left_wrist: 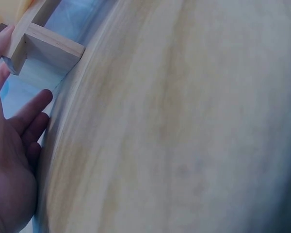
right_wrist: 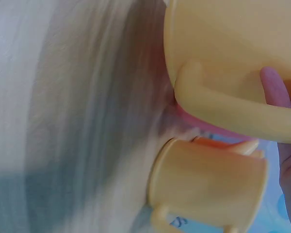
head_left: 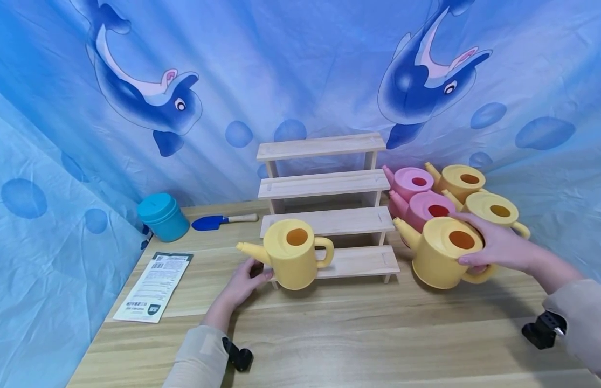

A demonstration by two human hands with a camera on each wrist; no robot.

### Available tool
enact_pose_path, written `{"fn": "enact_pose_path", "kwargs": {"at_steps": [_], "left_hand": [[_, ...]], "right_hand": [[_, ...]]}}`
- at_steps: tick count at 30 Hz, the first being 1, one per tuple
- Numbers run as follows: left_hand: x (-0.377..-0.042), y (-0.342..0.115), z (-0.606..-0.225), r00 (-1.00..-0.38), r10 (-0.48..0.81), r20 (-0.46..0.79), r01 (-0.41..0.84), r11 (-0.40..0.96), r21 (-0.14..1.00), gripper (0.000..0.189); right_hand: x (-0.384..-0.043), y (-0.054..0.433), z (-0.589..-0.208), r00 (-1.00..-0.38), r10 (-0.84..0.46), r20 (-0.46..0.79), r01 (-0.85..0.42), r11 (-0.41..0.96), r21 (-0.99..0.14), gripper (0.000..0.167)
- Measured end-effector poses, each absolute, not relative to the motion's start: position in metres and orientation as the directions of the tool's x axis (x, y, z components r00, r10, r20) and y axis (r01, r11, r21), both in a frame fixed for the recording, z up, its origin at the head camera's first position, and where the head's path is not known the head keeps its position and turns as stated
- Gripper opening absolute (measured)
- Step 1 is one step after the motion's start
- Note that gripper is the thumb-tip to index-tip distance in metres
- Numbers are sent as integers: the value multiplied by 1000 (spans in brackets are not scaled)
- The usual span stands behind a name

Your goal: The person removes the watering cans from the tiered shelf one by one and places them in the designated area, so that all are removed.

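A tiered wooden shelf stands mid-table. At the left end of its lowest board, my left hand pinches the edge with thumb and finger; in the left wrist view its other fingers stay loose below the board. Just right of that hand, a yellow watering can is at the lowest step, spout to the left, its base overlapping the front edge. My right hand grips another yellow watering can by its top and handle side, right of the shelf. The right wrist view shows a finger behind the handle.
Behind the right hand cluster two pink watering cans and two more yellow watering cans. At left are a teal lidded pot, a blue trowel and a white packet. A blue dolphin curtain hangs behind the table.
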State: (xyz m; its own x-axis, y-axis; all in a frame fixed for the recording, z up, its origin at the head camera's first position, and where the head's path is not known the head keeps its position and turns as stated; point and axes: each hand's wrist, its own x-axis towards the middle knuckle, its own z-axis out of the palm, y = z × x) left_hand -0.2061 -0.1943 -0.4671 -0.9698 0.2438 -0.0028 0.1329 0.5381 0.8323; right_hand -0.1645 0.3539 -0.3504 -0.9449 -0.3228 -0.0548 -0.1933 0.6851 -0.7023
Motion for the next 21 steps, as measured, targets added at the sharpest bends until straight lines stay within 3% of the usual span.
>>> {"fn": "enact_pose_path", "kwargs": {"at_steps": [7, 13, 21], "left_hand": [[-206, -194, -466, -971, 239, -8, 127, 542, 831, 58], [-205, -194, -466, -970, 244, -5, 130, 535, 835, 58], [-206, -194, -466, -970, 243, -8, 126, 531, 838, 56]], "right_hand": [[-165, 362, -367, -946, -307, -100, -145, 680, -718, 86], [-166, 363, -368, -953, -300, -48, -214, 774, -596, 87], [-169, 360, -366, -938, -347, 15, -304, 798, -521, 93]]}}
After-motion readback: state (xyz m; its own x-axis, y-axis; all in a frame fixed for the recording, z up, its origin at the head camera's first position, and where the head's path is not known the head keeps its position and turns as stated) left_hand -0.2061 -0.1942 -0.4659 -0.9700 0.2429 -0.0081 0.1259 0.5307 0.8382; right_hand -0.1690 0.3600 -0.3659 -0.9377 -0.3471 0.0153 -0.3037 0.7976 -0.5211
